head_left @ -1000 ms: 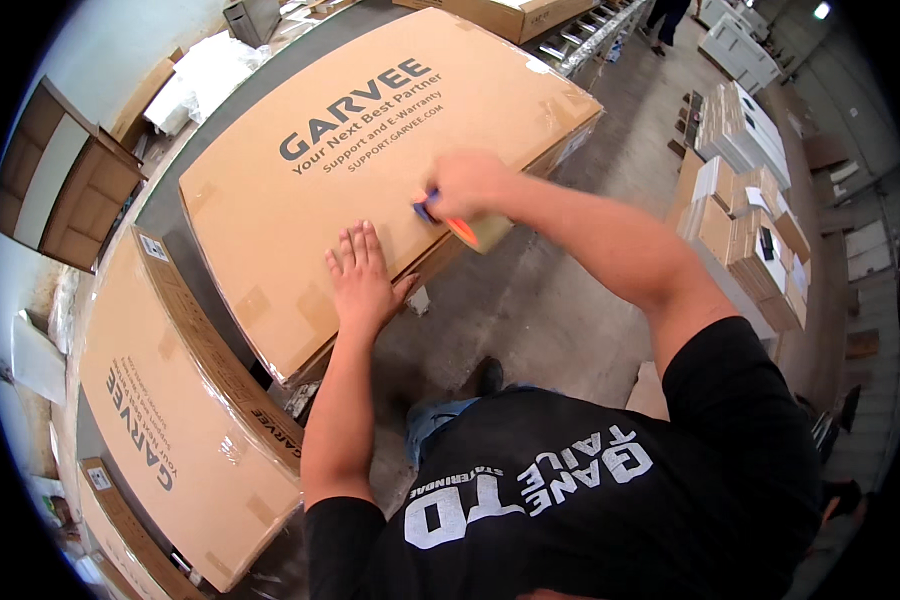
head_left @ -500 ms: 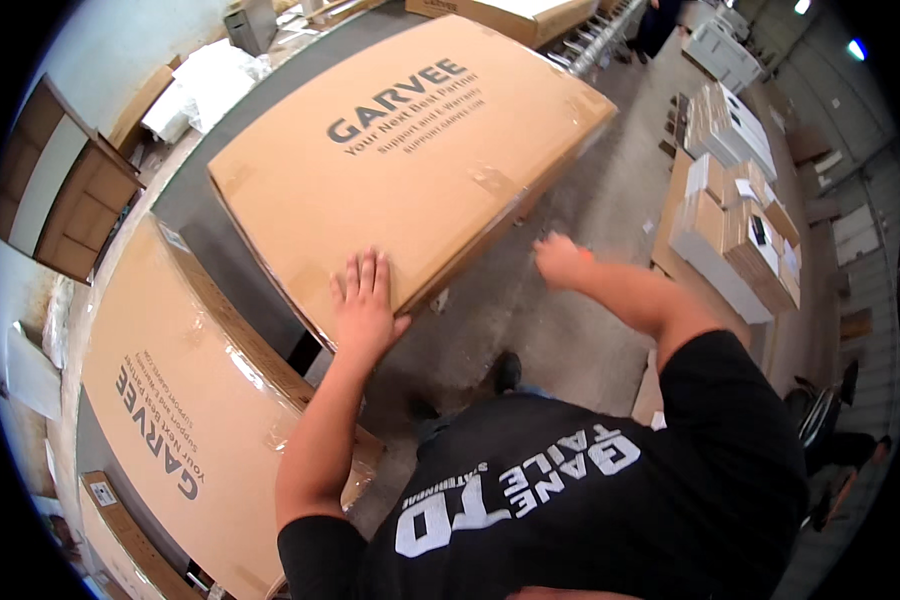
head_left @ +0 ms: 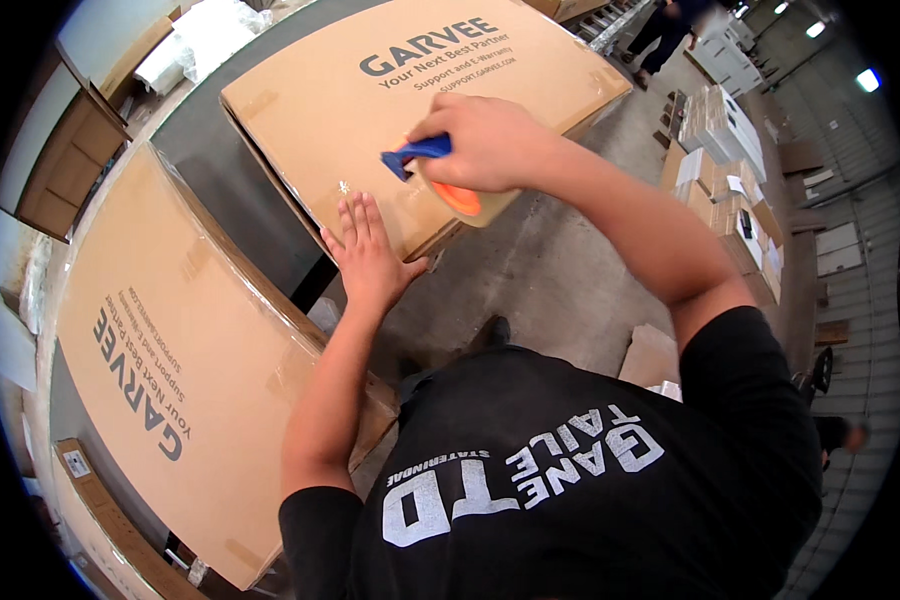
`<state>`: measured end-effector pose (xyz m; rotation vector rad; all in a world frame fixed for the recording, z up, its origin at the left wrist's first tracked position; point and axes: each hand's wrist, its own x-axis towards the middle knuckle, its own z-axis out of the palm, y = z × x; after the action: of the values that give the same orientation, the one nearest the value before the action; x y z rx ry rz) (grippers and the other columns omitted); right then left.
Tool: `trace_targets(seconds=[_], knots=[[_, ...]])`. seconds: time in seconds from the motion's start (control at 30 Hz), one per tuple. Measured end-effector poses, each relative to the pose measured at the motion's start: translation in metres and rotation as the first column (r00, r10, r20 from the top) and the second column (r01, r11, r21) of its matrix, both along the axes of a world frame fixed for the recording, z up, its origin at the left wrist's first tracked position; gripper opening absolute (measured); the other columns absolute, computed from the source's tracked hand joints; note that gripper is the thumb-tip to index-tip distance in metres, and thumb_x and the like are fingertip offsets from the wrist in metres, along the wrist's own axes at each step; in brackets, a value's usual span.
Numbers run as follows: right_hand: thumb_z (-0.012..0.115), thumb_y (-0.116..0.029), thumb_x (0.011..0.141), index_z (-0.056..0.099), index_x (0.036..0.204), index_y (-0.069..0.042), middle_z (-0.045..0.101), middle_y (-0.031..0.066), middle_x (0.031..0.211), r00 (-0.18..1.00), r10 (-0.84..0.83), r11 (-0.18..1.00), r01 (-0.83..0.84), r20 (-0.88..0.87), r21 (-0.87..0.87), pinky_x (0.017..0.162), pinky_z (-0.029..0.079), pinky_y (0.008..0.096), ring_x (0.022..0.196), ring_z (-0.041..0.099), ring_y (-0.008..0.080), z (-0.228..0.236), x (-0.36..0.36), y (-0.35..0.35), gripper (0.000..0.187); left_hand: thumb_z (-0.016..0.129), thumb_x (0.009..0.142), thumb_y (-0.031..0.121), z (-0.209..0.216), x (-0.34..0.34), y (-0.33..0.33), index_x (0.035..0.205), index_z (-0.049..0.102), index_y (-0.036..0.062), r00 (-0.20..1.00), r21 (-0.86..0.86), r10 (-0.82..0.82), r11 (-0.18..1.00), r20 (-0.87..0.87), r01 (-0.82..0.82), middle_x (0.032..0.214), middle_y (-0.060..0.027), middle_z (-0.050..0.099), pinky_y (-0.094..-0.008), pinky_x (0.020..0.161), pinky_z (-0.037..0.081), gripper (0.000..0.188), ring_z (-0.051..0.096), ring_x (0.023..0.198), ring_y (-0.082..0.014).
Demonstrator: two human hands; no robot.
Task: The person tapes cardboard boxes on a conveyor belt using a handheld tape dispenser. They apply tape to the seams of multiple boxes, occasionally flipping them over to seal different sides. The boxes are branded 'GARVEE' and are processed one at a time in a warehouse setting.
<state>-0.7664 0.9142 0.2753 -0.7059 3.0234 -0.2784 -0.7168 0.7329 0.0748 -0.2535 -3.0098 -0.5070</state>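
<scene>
A large brown cardboard box (head_left: 300, 110) with dark printing lies flat in front of me. My left hand (head_left: 368, 255) rests on its near corner, fingers spread and the thumb out over the side edge. Above the box's near part, my right hand (head_left: 490, 145) grips a tape dispenser (head_left: 425, 150) with a blue head. Its orange core and roll of clear tape (head_left: 465, 200) show beneath the palm. I cannot tell whether any tape touches the cardboard.
A second large brown box (head_left: 200, 340) lies to the left, on a dark grey surface (head_left: 205, 165). Stacked cartons (head_left: 735, 220) stand on the right. A person in dark clothes (head_left: 660, 40) is at the far end of the aisle. A cardboard piece (head_left: 650, 355) lies on the floor.
My right hand has swung from beyond the box's right side to over its top, bringing the tape dispenser into clear view. My left hand stays on the near corner.
</scene>
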Motion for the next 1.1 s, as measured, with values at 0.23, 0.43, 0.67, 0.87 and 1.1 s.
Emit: trace_targets(seconds=[0.23,0.43,0.67,0.87,1.1], knots=[[0.071,-0.037,0.08,0.073,0.115,-0.024,0.06,0.0122,0.109,0.977,-0.021,0.999,0.011,0.211,0.046,0.086,0.056,0.0461,0.101,0.067,0.0351,-0.088,0.086,0.036,0.037,0.089,0.063,0.041,-0.003,0.008,-0.024,0.162,0.018,0.0007,0.996,0.016,-0.088,0.996,0.028,0.087,0.169,-0.0166,0.024,-0.0586,0.127,0.011,0.128,0.016,0.158,-0.0362],[0.068,-0.035,0.077,0.076,0.114,-0.026,0.064,0.0106,0.116,0.962,-0.182,0.983,0.173,0.205,0.061,0.09,0.057,0.0439,0.105,0.068,0.0328,-0.174,0.084,0.021,0.038,0.087,0.065,0.041,0.0,0.017,-0.023,0.159,0.029,0.0043,0.99,0.023,-0.143,0.989,-0.009,0.143,0.168,-0.0139,0.028,-0.0611,0.126,0.011,0.117,0.019,0.157,-0.0364],[0.071,-0.034,0.076,0.075,0.114,-0.018,0.062,0.0111,0.118,0.919,-0.17,0.958,0.069,0.356,0.279,0.088,0.056,0.0473,0.107,0.066,0.0338,-0.239,0.117,0.029,0.041,0.083,0.073,0.039,-0.011,0.009,-0.028,0.155,0.041,0.0097,0.978,0.009,-0.194,0.981,-0.08,0.196,0.167,-0.0126,0.031,-0.0625,0.125,0.014,0.097,0.021,0.156,-0.0374],[0.074,-0.032,0.079,0.07,0.125,-0.023,0.06,0.0066,0.125,0.971,0.009,0.982,0.037,0.238,-0.187,0.091,0.055,0.046,0.107,0.064,0.0331,-0.194,0.149,0.1,0.047,0.075,0.091,0.022,0.048,0.046,-0.022,0.116,0.07,0.0001,0.97,0.563,-0.179,0.791,-0.165,0.241,0.116,-0.0152,0.073,-0.0464,0.102,0.049,0.034,0.068,0.112,-0.0318],[0.08,-0.019,0.076,0.069,0.126,-0.021,0.062,0.0071,0.132,0.952,0.286,0.868,-0.304,-0.105,-0.393,0.088,0.054,0.0419,0.107,0.063,0.0306,-0.101,0.145,0.136,0.05,0.059,0.106,0.027,0.048,0.056,-0.004,0.085,0.062,0.007,0.901,0.89,-0.189,0.327,0.391,-0.318,0.068,0.0022,0.056,-0.0208,0.051,0.036,0.029,0.049,0.058,-0.0043]])
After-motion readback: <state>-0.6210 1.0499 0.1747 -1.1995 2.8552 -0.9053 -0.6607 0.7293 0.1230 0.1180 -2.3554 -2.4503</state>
